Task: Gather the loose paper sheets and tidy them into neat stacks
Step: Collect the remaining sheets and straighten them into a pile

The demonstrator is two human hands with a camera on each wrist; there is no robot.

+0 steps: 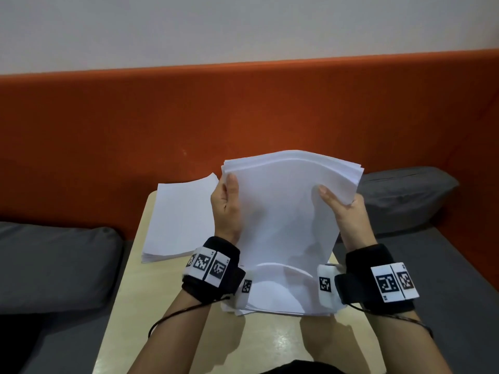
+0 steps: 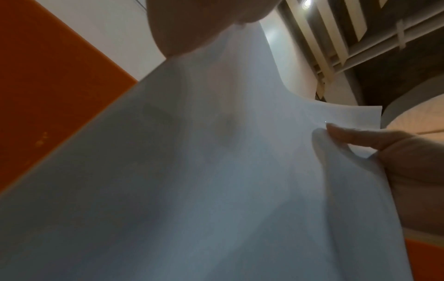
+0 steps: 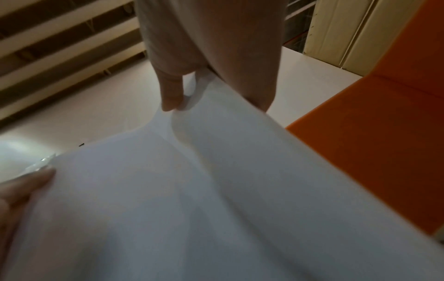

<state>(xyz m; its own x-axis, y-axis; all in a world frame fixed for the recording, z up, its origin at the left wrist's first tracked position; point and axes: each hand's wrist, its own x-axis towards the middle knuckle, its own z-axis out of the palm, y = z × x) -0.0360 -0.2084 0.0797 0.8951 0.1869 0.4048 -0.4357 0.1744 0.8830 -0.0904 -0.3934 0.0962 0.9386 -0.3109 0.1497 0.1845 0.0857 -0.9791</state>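
Both hands hold 1 thick bundle of paper (image 1: 286, 211) upright over the table (image 1: 172, 333), its bottom edge standing on more loose sheets (image 1: 272, 295) that lie flat at the table's 6 o'clock side. The left hand (image 1: 225, 209) grips the bundle's left edge, thumb on the near face and fingers wrapped behind; the right hand (image 1: 343, 211) grips the right edge the same way, its thumb pressed on the front sheet. The bundle's top edges are fanned and uneven, and the front sheets bow toward the person.

At about 10 o'clock from the bundle, a second stack of paper (image 1: 178, 220) lies flat on the table, its far corner curling up a little and partly hidden behind the left hand.

No box or tray shows in any view. An orange backrest (image 1: 243, 112) runs across at 12 o'clock, with a grey cushion (image 1: 405, 195) at 2 o'clock and another grey cushion (image 1: 54, 265) at 9 o'clock. Black wristbands with white coded tags sit on both wrists.

Both wrist views are almost filled by the paper; the left wrist view shows the right hand's thumb (image 2: 355, 138) on the sheet, and the right wrist view shows a left fingertip (image 3: 31, 180) at the edge. The fingers behind the bundle cannot be seen.
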